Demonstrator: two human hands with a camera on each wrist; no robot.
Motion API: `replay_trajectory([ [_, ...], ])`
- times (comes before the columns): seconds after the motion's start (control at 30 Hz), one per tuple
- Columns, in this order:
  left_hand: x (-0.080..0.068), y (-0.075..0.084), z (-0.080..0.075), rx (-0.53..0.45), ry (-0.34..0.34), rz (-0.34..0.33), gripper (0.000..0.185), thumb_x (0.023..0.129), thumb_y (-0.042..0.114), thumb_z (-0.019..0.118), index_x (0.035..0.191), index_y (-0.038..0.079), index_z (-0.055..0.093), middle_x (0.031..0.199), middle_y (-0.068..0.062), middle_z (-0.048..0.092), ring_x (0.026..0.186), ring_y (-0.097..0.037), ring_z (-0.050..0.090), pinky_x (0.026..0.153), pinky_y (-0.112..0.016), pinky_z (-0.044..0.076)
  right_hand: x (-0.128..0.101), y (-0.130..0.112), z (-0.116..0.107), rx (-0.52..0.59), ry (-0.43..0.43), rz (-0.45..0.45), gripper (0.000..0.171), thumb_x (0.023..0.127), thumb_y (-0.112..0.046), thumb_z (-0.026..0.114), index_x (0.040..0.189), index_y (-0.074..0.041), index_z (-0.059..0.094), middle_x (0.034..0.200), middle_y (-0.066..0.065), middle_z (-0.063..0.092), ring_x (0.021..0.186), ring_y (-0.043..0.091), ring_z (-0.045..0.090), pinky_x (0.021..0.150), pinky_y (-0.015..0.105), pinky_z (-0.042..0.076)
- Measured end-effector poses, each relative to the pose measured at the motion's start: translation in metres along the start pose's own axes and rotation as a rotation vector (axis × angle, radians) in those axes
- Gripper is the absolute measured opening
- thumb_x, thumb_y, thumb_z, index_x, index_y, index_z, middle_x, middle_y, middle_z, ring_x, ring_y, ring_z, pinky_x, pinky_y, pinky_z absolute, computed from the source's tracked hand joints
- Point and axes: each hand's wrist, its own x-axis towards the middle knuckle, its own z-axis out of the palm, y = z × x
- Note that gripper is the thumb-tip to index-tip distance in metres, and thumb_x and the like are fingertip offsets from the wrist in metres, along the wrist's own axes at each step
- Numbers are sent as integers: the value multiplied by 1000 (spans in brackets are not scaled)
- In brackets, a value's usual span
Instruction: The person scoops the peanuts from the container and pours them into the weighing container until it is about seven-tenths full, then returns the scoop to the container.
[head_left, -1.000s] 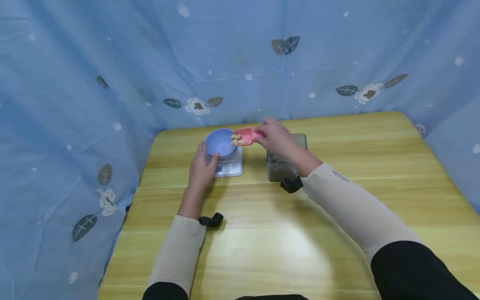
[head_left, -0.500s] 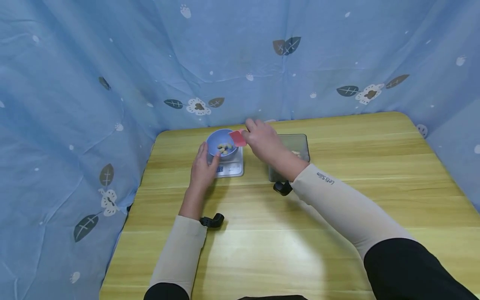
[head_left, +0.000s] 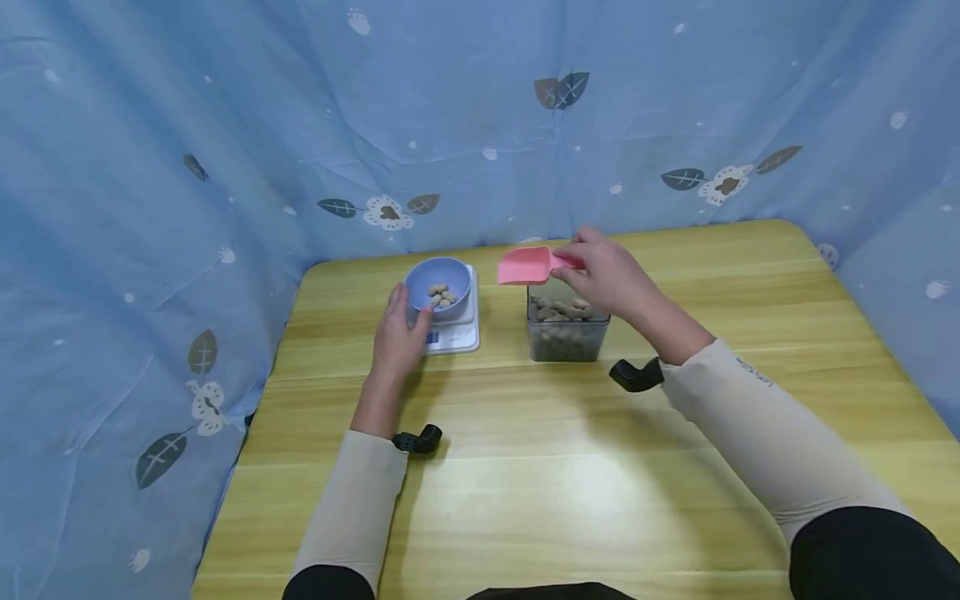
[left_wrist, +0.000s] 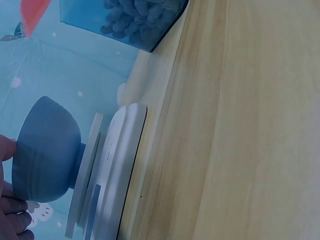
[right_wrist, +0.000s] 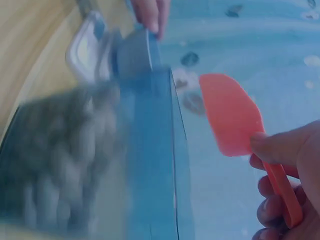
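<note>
My left hand (head_left: 399, 337) holds the blue bowl (head_left: 433, 272), thumb at the near side and fingers along the left. Several peanuts (head_left: 442, 296) lie inside it. The bowl stands on a white kitchen scale (head_left: 457, 340) with a small display. My right hand (head_left: 609, 279) grips the handle of a pink scoop (head_left: 525, 266), thumb on top in the right wrist view. The scoop (right_wrist: 232, 115) carries nothing that shows. It hovers level above the rear left of a clear plastic container (head_left: 567, 348), which holds many peanuts (head_left: 557, 311).
Everything stands near the back edge of a wooden table (head_left: 495, 500). Behind it hangs a blue curtain (head_left: 465, 100) with leaf and flower prints. Black wrist cameras sit on both wrists, the right one (head_left: 636, 375) close to the container.
The scoop tipped its peanuts into the bowl. My right hand then moved right with the scoop, back over the container, and levelled it. My left hand stayed at the bowl.
</note>
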Motion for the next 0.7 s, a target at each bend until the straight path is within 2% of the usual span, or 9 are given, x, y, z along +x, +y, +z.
replay_trajectory([
  [0.1,-1,1,-1,-6,-8,-10,73,100,42,51,156,6,22,164,-11,17,151,-29,18,124,-45,18,-15,17,-11,-52,14,-23,32,95,-19,66,122,-2,68,99,12,53,79,26,50,65,37,42],
  [0.17,-1,2,-1,-5,-15,-17,73,100,43,50,157,7,22,165,-11,16,151,-29,17,124,-46,18,-22,25,-15,-138,27,-68,27,93,-14,68,117,-2,71,96,12,53,77,25,50,63,37,42],
  [0.3,-2,4,-4,8,-15,-28,73,100,43,50,157,8,21,166,-9,13,152,-29,15,124,-47,17,-24,31,-12,-343,85,-274,12,86,-1,71,97,-3,76,85,13,54,69,27,50,56,37,44],
  [0.37,-2,7,-5,31,3,-9,73,100,40,51,157,6,21,166,-8,12,152,-28,14,124,-47,16,-22,32,-8,-433,103,-362,13,83,5,69,88,-4,76,79,11,53,64,27,48,51,35,43],
  [0.43,-3,13,-4,67,26,36,72,100,38,52,156,4,22,166,-9,13,153,-27,13,124,-46,15,-21,31,-3,-482,92,-396,17,81,9,68,84,-5,76,76,9,52,62,26,45,48,34,39],
  [0.57,-9,38,2,121,78,211,68,100,34,53,153,-1,29,163,-14,22,151,-31,19,123,-48,20,-22,30,3,-506,40,-365,14,79,7,70,82,-6,75,76,7,51,63,24,43,48,33,36],
  [0.63,-15,55,7,108,71,295,66,100,35,52,152,-1,31,161,-15,26,150,-31,22,123,-48,21,-22,30,5,-492,25,-345,10,79,3,74,83,-6,75,76,7,52,64,25,46,49,34,39],
  [0.7,-20,71,14,89,26,356,66,101,39,50,152,2,32,161,-13,27,150,-29,23,123,-47,22,-23,31,6,-485,11,-324,8,79,0,76,85,-6,76,77,7,54,65,25,47,50,35,41],
])
